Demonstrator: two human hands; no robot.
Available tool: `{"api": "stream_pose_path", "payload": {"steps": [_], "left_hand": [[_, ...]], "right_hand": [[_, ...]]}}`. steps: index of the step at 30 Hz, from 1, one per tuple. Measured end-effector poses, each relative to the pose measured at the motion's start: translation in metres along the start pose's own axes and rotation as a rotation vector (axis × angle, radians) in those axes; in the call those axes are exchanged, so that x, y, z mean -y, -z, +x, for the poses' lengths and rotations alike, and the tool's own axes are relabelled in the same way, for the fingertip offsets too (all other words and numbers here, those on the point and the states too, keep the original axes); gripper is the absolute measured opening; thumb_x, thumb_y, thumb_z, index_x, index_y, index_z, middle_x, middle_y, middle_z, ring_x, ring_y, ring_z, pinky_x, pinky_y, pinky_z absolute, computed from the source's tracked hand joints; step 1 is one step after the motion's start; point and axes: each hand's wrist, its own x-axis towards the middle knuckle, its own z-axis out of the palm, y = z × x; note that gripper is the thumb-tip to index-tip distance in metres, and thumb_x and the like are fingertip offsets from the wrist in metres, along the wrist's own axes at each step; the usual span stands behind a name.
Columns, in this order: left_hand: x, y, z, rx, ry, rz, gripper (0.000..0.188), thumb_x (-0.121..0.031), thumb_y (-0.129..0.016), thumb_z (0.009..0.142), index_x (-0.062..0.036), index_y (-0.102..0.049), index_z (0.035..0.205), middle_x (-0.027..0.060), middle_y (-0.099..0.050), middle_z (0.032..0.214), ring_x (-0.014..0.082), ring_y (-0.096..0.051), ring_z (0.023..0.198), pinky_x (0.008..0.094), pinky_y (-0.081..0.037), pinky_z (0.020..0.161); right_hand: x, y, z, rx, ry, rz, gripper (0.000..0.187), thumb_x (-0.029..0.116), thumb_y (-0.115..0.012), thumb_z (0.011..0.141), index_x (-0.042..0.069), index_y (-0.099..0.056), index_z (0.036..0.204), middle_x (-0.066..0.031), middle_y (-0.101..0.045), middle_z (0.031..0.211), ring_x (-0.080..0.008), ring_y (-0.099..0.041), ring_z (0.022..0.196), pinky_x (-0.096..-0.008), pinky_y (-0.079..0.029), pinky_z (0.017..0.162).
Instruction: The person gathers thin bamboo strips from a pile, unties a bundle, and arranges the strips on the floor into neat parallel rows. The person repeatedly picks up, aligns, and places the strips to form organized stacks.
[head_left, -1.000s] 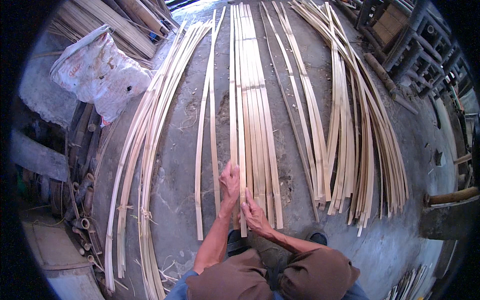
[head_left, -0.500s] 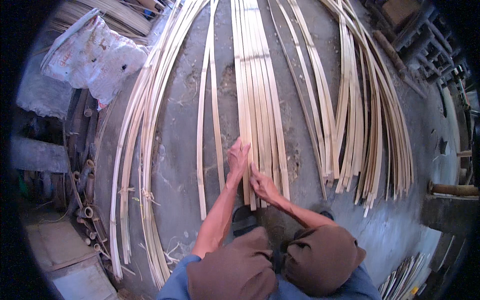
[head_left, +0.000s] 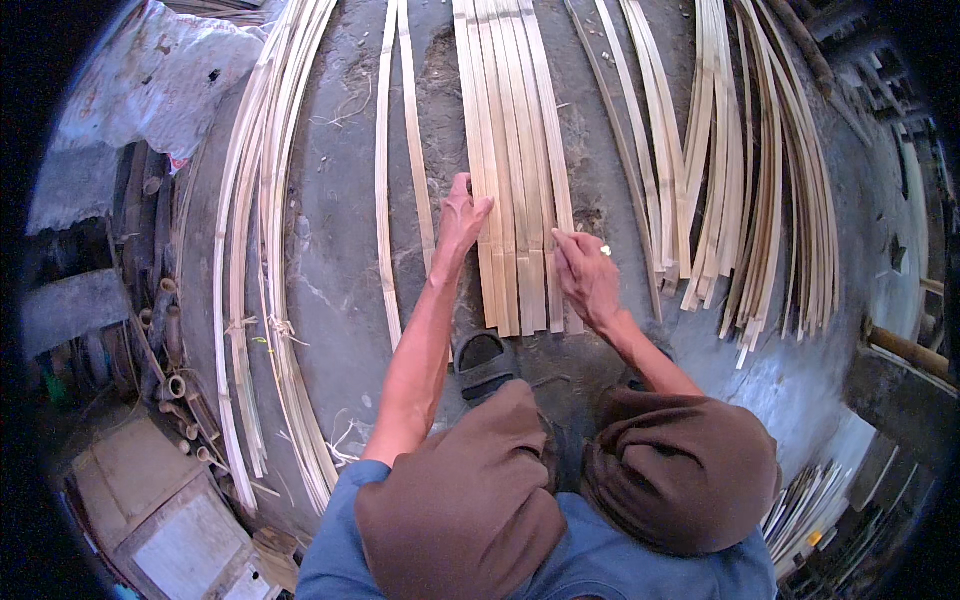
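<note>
A row of long pale bamboo strips [head_left: 515,180] lies side by side on the floor in front of me, pointing away. At its left edge my left hand [head_left: 463,220] curls round the outermost strip, thumb on top and fingers at the side. My right hand [head_left: 588,278] is closed at the right edge. Its thumb and forefinger pinch the outer bamboo strip [head_left: 552,170], and a ring shows on one finger. The near ends of the strips lie almost even, just ahead of my sandalled foot [head_left: 485,360].
Two separate strips [head_left: 412,150] lie left of the row, with a tied bundle [head_left: 270,200] beyond. More strips [head_left: 720,170] fan out at right. Cut bamboo tubes [head_left: 172,385] and a white sack [head_left: 160,80] line the left side. Dark racks stand at far right.
My hands have moved apart: the left further up the row's left edge, the right out to its right edge. The strips now lie closer together, their ends more even. The view has shifted.
</note>
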Motion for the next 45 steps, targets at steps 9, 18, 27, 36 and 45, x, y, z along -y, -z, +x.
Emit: {"api": "stream_pose_path", "payload": {"steps": [9,18,27,36,45], "left_hand": [[0.013,0.007,0.002,0.029,-0.063,0.009,0.046,-0.016,-0.066,0.082,0.0003,-0.048,0.12,0.0234,-0.063,0.109,0.0337,-0.063,0.104,0.042,-0.048,0.09],[0.0,-0.008,-0.012,-0.095,-0.214,0.108,0.061,-0.017,-0.054,0.092,0.0035,-0.032,0.145,0.0218,-0.059,0.125,0.0286,-0.059,0.112,0.0397,-0.045,0.098],[0.005,-0.019,-0.045,-0.168,-0.161,0.106,0.057,-0.021,-0.048,0.095,0.0098,-0.033,0.141,0.036,-0.06,0.102,0.0416,-0.064,0.098,0.0469,-0.048,0.082],[-0.014,-0.02,-0.06,-0.208,-0.114,0.171,0.053,-0.02,-0.049,0.096,0.0099,-0.037,0.139,0.0329,-0.059,0.108,0.0451,-0.06,0.101,0.0477,-0.048,0.081],[0.014,-0.027,-0.053,-0.178,-0.076,0.468,0.049,-0.023,-0.052,0.095,0.0002,-0.044,0.137,0.0236,-0.056,0.11,0.0395,-0.061,0.095,0.046,-0.051,0.078]], "right_hand": [[0.008,-0.053,-0.038,0.166,0.503,-0.172,0.055,0.046,-0.049,0.095,0.023,-0.041,0.145,-0.0164,-0.032,0.151,-0.037,-0.028,0.14,-0.0516,-0.017,0.117],[-0.001,-0.056,-0.038,0.117,0.482,-0.179,0.052,0.045,-0.051,0.094,0.025,-0.045,0.142,-0.0141,-0.034,0.15,-0.0347,-0.03,0.139,-0.0514,-0.017,0.116],[0.002,-0.051,-0.037,0.174,0.473,-0.194,0.054,0.043,-0.049,0.095,0.027,-0.04,0.145,-0.0135,-0.031,0.152,-0.0334,-0.026,0.142,-0.0493,-0.012,0.118],[0.002,-0.051,-0.035,0.192,0.462,-0.254,0.052,0.039,-0.051,0.094,0.024,-0.043,0.143,-0.0128,-0.034,0.15,-0.0324,-0.028,0.141,-0.0486,-0.015,0.117],[0.003,-0.058,-0.037,0.127,0.46,-0.232,0.048,0.037,-0.052,0.094,0.021,-0.048,0.139,-0.0143,-0.038,0.147,-0.034,-0.03,0.139,-0.0495,-0.016,0.117]]}}
